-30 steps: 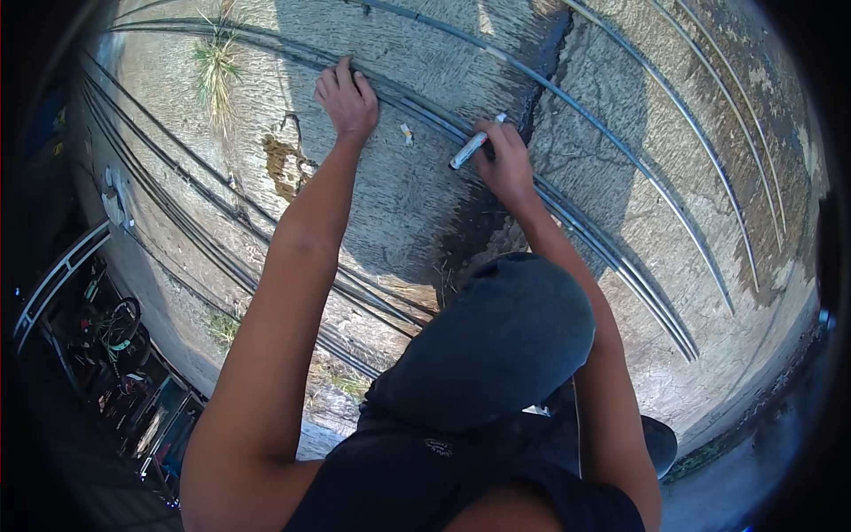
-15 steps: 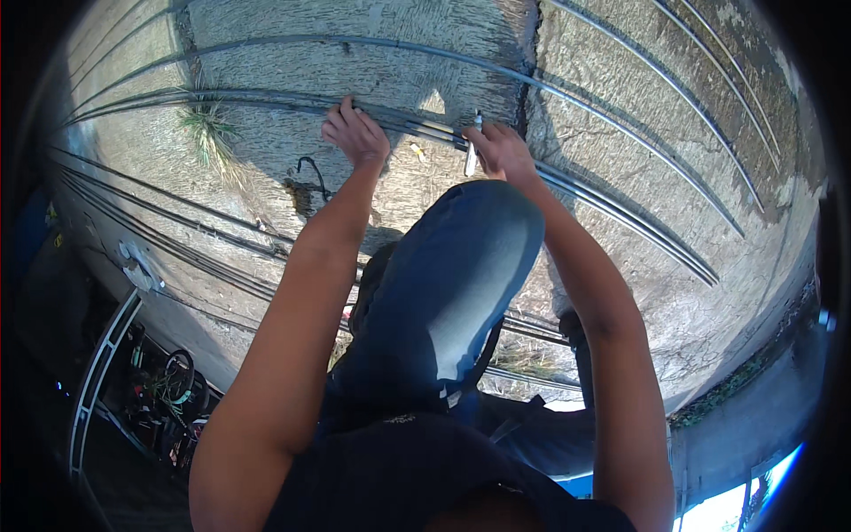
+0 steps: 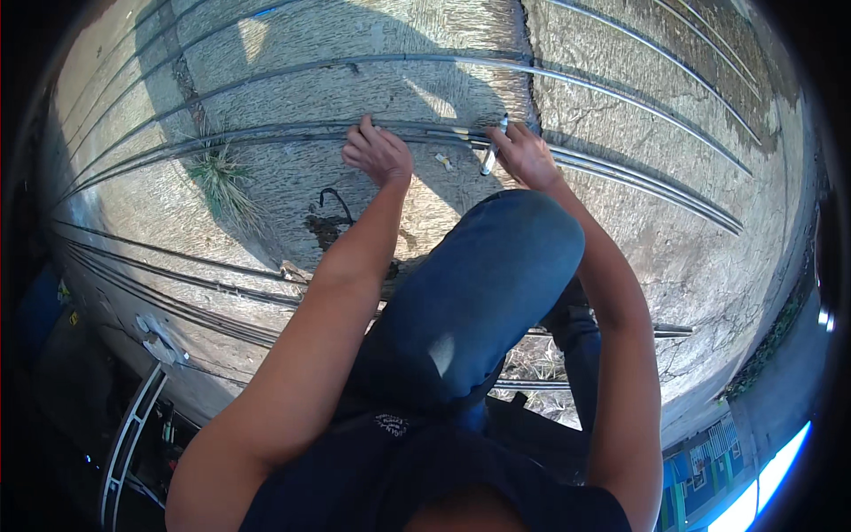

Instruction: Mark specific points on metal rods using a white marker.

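Several thin rods [image 3: 709, 211] span rough concrete [image 3: 660, 230] left to right as the right hand [image 3: 526, 158] grips a white marker [image 3: 488, 161] beside them; the left hand's [image 3: 381, 152] hold is unclear. Loose rods could roll if nudged. Pale print on the dark shirt [image 3: 341, 470] is illegible.

Ground [image 3: 683, 266]: rough, grooved concrete, part sunlit, part shaded, crossed by a dark joint [image 3: 532, 89]. Lying on it: a bundle [image 3: 656, 184] of long rods across the middle; a single rod [image 3: 403, 58] beyond; dark rods [image 3: 222, 286] at lower left. Also noted: a grass tuft [image 3: 222, 182] at left; a small pale scrap [image 3: 443, 161] near the bundle; a dark hook [image 3: 341, 199], possibly bent wire, detail being poor.
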A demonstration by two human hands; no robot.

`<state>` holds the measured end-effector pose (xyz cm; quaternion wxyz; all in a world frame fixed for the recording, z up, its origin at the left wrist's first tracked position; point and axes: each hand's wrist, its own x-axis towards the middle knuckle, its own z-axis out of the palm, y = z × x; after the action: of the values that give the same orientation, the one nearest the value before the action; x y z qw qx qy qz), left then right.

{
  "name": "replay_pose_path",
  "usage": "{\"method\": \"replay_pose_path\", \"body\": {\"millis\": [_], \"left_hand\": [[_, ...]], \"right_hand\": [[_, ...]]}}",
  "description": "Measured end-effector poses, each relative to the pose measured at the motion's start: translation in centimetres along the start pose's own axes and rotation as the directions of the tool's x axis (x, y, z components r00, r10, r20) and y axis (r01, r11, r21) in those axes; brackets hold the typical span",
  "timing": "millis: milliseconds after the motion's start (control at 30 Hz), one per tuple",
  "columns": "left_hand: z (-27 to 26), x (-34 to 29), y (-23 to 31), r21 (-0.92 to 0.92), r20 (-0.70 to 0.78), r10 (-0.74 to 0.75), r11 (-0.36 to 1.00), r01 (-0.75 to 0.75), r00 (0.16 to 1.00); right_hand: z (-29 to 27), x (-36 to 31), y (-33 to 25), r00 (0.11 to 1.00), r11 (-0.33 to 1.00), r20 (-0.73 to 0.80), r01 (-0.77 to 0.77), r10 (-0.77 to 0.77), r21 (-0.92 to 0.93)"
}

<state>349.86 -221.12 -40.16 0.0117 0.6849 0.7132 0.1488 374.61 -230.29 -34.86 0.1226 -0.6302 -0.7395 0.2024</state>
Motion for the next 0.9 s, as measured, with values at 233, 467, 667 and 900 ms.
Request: {"method": "replay_pose_path", "body": {"millis": [233,467,667,900], "left_hand": [[-0.6,0.0,0.0,-0.124,-0.02,0.02,0.992,-0.022,1.0],[-2.6,0.5,-2.5,-0.301,-0.036,0.407,0.867,-0.398,0.913],[-3.3,5.6,-2.5,-0.528,0.202,0.754,0.622,-0.579,0.626],[-1.8,7.9,-2.1,-0.604,0.306,0.776,0.606,-0.518,0.551]], "right_hand": [[0.3,-0.9,-0.6,0.99,0.99,-0.025,-0.137,0.138,0.03],[1.5,-1.8,-1.8,0.914,0.944,-0.307,-0.181,0.264,0.274],[2.0,-1.6,-2.0,0.889,0.944,-0.363,-0.183,0.278,0.274],[2.3,-1.2,-1.9,0.886,0.946,-0.37,-0.187,0.28,0.266]]}}
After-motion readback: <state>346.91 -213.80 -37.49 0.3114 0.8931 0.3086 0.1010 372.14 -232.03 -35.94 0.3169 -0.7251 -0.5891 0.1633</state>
